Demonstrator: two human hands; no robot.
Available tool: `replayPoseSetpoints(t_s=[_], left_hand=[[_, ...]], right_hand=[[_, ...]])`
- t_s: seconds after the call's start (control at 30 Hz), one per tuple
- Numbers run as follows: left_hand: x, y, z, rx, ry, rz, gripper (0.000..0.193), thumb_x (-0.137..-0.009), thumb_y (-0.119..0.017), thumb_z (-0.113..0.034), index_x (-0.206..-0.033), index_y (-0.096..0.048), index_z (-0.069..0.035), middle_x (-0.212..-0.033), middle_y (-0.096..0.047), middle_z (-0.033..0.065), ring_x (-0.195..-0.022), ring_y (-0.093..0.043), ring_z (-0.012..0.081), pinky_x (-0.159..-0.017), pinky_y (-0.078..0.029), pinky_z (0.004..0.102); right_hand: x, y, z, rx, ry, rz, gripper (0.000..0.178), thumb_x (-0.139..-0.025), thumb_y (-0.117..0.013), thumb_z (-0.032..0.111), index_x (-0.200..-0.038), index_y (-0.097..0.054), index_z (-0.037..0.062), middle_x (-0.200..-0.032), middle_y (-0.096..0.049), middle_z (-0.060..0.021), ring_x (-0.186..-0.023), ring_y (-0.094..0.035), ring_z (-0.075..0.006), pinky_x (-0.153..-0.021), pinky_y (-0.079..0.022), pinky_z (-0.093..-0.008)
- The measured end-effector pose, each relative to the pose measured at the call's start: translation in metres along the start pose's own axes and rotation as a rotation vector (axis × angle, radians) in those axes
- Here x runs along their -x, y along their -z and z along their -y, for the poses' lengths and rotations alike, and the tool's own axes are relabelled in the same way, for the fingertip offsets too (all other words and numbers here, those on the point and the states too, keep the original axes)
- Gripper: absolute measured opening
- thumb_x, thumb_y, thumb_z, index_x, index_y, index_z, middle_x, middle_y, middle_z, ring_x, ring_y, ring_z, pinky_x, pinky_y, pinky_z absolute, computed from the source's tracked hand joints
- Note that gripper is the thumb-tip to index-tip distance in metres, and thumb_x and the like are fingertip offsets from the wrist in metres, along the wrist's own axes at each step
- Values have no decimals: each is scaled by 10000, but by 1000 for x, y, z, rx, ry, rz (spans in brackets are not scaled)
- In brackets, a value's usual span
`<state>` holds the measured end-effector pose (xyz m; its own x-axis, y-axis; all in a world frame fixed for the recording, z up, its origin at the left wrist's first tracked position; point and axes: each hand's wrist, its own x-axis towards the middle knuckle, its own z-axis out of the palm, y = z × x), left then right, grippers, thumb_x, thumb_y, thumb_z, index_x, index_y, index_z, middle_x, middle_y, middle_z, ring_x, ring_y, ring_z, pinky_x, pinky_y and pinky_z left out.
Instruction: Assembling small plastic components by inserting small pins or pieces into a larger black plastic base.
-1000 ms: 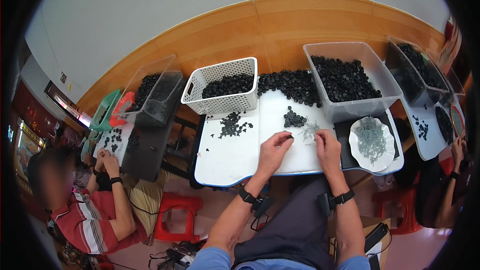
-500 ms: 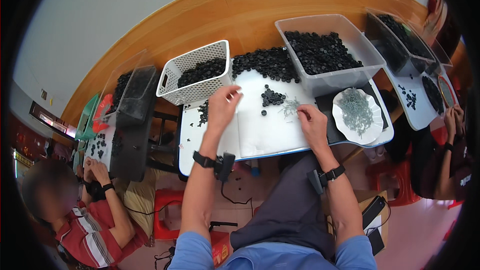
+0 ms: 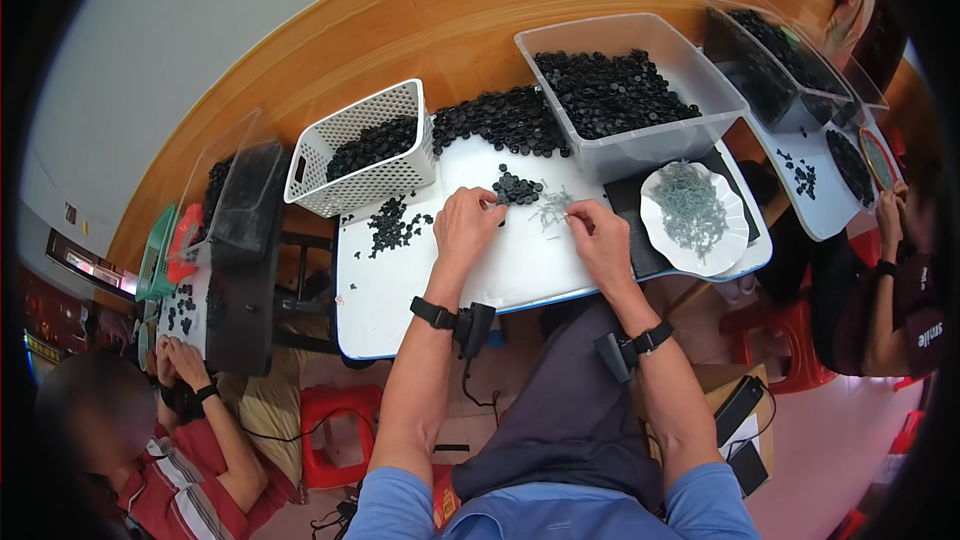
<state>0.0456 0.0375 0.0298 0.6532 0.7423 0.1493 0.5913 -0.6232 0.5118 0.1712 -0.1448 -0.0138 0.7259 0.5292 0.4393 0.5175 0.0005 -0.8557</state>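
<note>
My left hand is on the white tabletop, thumb and fingertips closed at a small black round piece. Just beyond it lies a small cluster of black round pieces. My right hand is pinched beside a loose scatter of thin, pale, greenish-clear slivers. Whatever its fingertips hold is too small to make out. To the right, a white scalloped plate carries a heap of the same slivers.
A white perforated basket and a clear plastic bin contain black pieces. Between them a bank of black pieces lines the back. Smaller black parts lie left. People work at tables on both sides, including one in a striped shirt.
My left hand has come down and right, from raised with fingers apart to closed at the lone black piece. My right hand stays pinched by the slivers. The whole view has shifted slightly.
</note>
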Motion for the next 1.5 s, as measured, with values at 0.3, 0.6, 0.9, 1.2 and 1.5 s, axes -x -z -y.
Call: replayPoseSetpoints(t_s=[0.3,0.6,0.9,1.2,1.5], left_hand=[[-9,10,-6,-28,82,41,232,-808,-763,-217,-983,-805,-72,-934,-791,126,-865,-756,317,-815,-581,426],[40,-14,-26,435,-179,-79,220,-882,-766,-131,-1059,-713,-11,-878,-773,123,-757,-746,208,-715,-582,324],[61,-46,-21,670,-116,-20,251,-893,-809,-82,-1122,-744,-4,-904,-778,66,-812,-715,104,-744,-571,253],[65,-46,-23,703,-137,-8,246,-865,-821,-77,-1087,-740,-7,-872,-775,90,-736,-709,114,-700,-568,258],[60,-50,-25,667,-183,-28,227,-864,-813,-71,-1065,-731,-2,-864,-771,96,-718,-707,127,-687,-570,268]], right_hand=[[0,1,2,-21,-10,0,94,-897,-695,41,-984,-701,5,-891,-722,-170,-770,-711,-314,-705,-549,-378],[1,6,5,-35,-19,34,115,-884,-718,52,-990,-734,9,-875,-743,-146,-733,-721,-242,-672,-555,-337],[0,7,9,-115,75,143,117,-884,-739,29,-998,-767,20,-897,-758,-93,-696,-684,-166,-621,-519,-281],[2,7,10,-63,98,150,137,-875,-743,29,-1010,-763,31,-883,-743,-104,-679,-677,-201,-594,-503,-303],[0,8,10,-8,109,172,130,-871,-743,33,-1000,-761,25,-880,-740,-113,-695,-695,-219,-601,-527,-312]])
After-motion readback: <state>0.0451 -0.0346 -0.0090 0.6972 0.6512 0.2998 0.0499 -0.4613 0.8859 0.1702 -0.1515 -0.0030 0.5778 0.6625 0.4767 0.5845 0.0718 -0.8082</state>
